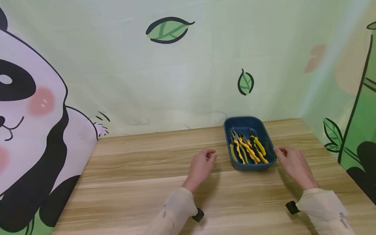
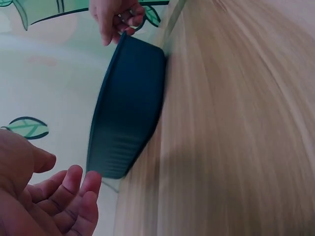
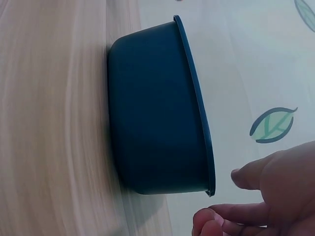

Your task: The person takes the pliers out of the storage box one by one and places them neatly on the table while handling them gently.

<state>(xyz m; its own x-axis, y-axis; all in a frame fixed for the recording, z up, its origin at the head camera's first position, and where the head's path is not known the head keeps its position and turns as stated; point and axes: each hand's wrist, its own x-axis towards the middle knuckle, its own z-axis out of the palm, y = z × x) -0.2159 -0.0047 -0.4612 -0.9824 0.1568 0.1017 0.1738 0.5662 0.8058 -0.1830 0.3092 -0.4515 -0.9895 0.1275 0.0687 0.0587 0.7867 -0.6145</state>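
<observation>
A dark blue plastic bin [image 1: 252,167] stands on the wooden table near the back wall. Several pliers with yellow-and-black handles [image 1: 248,150] lie in it, their metal jaws toward the far end. To the left of the bin is my left hand [image 1: 200,166], apart from it, fingers loosely bent and holding nothing. My right hand [image 1: 293,164] is at the bin's near right corner. In the right wrist view, the thumb [image 3: 248,176] and fingers are spread apart beside the rim [image 3: 210,184]. From both wrist views the pliers are hidden behind the bin's walls.
The wood-grain table [image 1: 141,182] meets a pale green wall cloth [image 1: 188,81] at the back, printed with leaves and a panda [image 1: 29,130]. More printed cloth [image 1: 359,117] runs along the right edge. Black devices sit at both wrists.
</observation>
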